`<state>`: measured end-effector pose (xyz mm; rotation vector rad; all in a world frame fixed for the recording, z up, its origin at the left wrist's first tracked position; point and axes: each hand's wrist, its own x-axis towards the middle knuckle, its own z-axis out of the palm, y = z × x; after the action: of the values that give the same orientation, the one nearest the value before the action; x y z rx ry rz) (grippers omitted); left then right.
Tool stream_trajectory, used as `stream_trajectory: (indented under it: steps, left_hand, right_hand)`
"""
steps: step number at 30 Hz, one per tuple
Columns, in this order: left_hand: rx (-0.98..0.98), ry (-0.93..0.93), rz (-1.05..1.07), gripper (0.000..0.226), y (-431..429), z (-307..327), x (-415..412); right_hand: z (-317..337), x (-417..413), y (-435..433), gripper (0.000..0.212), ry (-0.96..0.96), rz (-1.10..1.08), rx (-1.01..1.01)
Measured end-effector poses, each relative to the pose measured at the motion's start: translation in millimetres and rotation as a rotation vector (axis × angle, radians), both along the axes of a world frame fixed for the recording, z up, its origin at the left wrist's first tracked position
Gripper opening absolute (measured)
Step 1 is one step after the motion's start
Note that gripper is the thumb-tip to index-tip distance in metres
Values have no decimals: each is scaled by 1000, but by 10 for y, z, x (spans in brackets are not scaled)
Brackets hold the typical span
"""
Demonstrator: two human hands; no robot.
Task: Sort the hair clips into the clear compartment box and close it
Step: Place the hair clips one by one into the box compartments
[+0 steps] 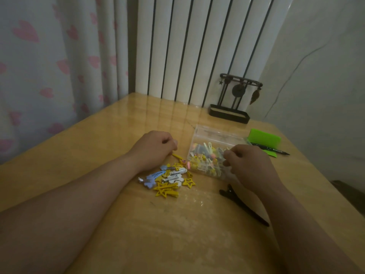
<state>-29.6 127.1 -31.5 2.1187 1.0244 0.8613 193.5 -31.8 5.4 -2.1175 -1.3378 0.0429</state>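
The clear plastic compartment box [199,155] sits open right of centre on the glossy wooden table [110,135], its lid [215,135] tipped back on the far side. The step in hand looks like dropping clips in. To do that well, each one should go fully down into its own cell, flat and below the rim, or the lid will not shut later. Steadying the light box with the free hand would stop it sliding.

The box already holds a dense jumble of small bright clips [203,157] in yellow, pink, orange and white; the dividers are hard to make out through them.

The right hand [248,165] hovers over the box's right half with its fingers curled down into the contents (whether it pinches a clip I cannot tell). The left hand [152,149] rests just left of the box, fingers curled in. A thin yellow clip [176,156] pokes out from under it, though the grip is hidden.

Nearer, a loose heap of yellow star, blue and white flower clips [167,179] waits unsorted. To the near right lies a long black clip [244,204].
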Motion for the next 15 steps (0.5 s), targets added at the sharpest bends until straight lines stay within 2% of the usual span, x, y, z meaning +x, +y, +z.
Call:
stream_trajectory:
  steps: [8, 15]
  left_hand:
    - [-2, -5, 0, 26, -30, 22, 6]
    - [3, 15, 3, 26, -24, 25, 1]
  right_hand:
    - [0, -14, -14, 26, -18, 14, 46]
    - [56, -217, -89, 16, -85, 54, 230]
